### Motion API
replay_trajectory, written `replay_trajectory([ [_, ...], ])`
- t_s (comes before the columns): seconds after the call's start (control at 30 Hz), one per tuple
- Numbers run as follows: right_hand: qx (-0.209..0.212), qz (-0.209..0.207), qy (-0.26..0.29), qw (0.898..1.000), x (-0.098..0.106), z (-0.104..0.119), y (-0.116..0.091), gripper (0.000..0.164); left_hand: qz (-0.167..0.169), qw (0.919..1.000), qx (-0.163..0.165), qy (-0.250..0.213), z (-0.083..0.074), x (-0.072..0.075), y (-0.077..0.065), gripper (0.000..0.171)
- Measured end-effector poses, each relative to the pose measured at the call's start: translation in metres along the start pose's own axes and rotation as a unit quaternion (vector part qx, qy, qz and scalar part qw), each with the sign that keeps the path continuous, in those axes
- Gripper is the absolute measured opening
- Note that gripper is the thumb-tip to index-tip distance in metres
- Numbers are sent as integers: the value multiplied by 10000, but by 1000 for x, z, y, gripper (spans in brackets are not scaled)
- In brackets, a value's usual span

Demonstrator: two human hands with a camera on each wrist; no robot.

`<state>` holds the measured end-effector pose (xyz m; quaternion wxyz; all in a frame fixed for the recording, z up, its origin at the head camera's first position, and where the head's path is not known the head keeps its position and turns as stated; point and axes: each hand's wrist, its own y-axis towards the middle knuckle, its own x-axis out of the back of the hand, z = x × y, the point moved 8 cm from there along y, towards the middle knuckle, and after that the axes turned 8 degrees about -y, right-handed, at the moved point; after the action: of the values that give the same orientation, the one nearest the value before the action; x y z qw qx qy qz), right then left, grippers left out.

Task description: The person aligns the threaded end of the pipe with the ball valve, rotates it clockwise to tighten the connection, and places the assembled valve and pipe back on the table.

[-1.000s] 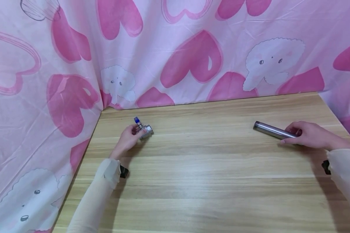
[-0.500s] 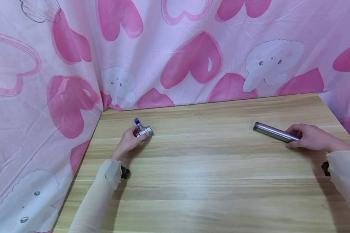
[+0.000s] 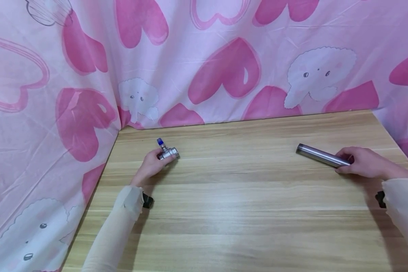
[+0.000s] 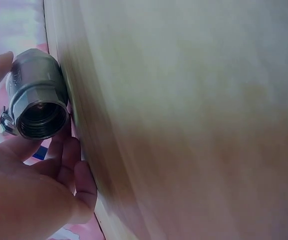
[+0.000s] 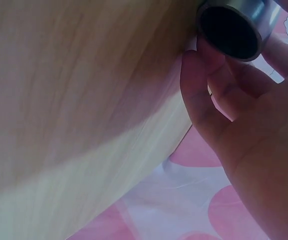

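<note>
At the table's left, a silver ball valve [image 3: 170, 153] with a blue-sleeved lever [image 3: 160, 142] is gripped between the thumb and fingers of my left hand [image 3: 150, 165]. The left wrist view shows the threaded opening of the valve body [image 4: 38, 82] facing the camera, close to the tabletop. Over on the right, my right hand [image 3: 363, 162] holds one end of a straight steel pipe [image 3: 321, 155]. Its far end points left and away from me, with a darker, apparently threaded tip. In the right wrist view, the pipe's [image 5: 263, 17] hollow near end shows above the curled fingers.
A wood-grain table [image 3: 231, 196] lies under both hands. Pink heart-patterned cloth [image 3: 224, 71] hangs along its back and left edges, with more cloth at the right. Black wrist devices show at the left cuff [image 3: 147, 200] and right cuff [image 3: 380, 199].
My right thumb has drawn back along the pipe toward its near end. My left thumb has slid lower on the valve, so more of its body shows. Both objects have barely moved.
</note>
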<state>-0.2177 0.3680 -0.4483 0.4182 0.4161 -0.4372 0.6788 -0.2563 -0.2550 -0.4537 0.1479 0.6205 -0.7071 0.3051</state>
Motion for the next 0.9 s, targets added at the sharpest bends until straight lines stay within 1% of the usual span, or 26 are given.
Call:
replay_trajectory([
  [0.17,75,-101,11,9999,0,3,-1,38,-7,9998,87,-202,3,-1,2,63],
  [0.27,99,-114,31,9999,0,3,-2,36,26,9992,158,-371,5,-2,4,65],
  [0.43,126,-139,44,9998,0,4,-2,33,188,9974,270,-634,4,-3,4,63],
  [0.6,140,-165,111,9997,0,5,-4,31,355,9976,324,-501,0,-4,4,60],
  [0.67,153,-203,185,9995,1,5,-5,31,354,9977,350,-469,-1,-4,4,59],
  [0.77,170,-280,267,9991,0,5,-6,30,343,9972,383,-551,-1,-5,4,57],
  [0.9,209,-414,332,9984,1,6,-6,29,253,9968,434,-629,-1,-5,4,56],
])
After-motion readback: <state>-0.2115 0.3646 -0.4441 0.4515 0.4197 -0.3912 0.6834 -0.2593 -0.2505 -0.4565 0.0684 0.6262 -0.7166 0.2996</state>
